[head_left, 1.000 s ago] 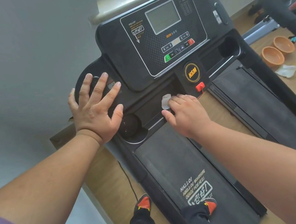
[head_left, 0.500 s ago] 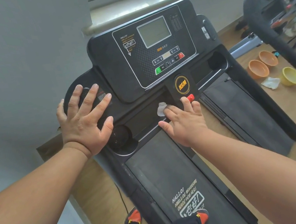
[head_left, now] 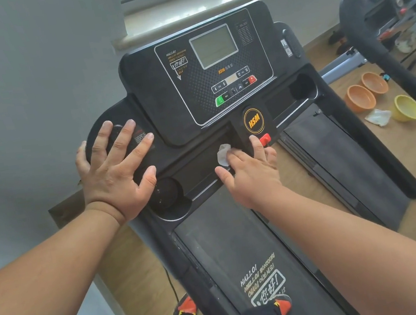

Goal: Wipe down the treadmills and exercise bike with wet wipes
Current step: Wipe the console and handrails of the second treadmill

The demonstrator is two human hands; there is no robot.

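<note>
On treadmill [head_left: 224,133] tray: right hand [head_left: 252,175] fingers pressing wipe [head_left: 222,155]; left hand [head_left: 114,172] splayed flat.

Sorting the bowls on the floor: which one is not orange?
The yellow bowl, nearest the crumpled white wipe on the floor; the two orange bowls sit together behind it.
</note>
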